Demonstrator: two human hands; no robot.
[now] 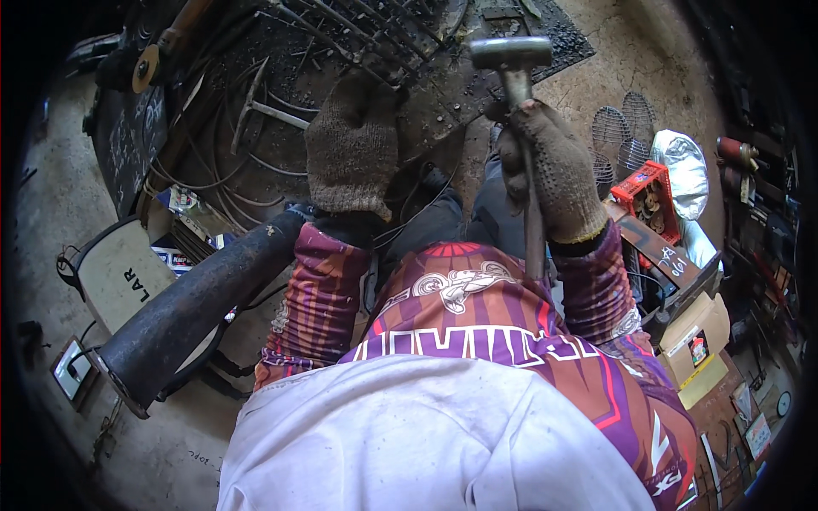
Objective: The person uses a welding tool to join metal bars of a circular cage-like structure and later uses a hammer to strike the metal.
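A dark, scorched counter [477,94] fills the upper middle of the view, strewn with bent wire and black debris. Across its far part lies a grid of welded metal rods [375,34], tilted and reaching toward the top edge. At lower left a thick rusty steel pipe [196,311] slants from beside the left forearm down toward the concrete floor [51,213], passing over a pale boxy machine [119,272]. At right, stacked cardboard boxes [694,336] sit below a small red crate [649,198], with round wire mesh guards [622,128] and a silvery bag [682,166] just beside it.

The left hand [354,149], in a brown knitted glove, lies spread and flat, palm down, with its fingertips at the near edge of the rod grid; it grips nothing. The right hand [554,170], in a similar dotted glove, is closed tightly around the shaft of a hammer [514,64]. The hammer stands upright, its grey steel head raised above the fist, over the counter and just right of the grid.
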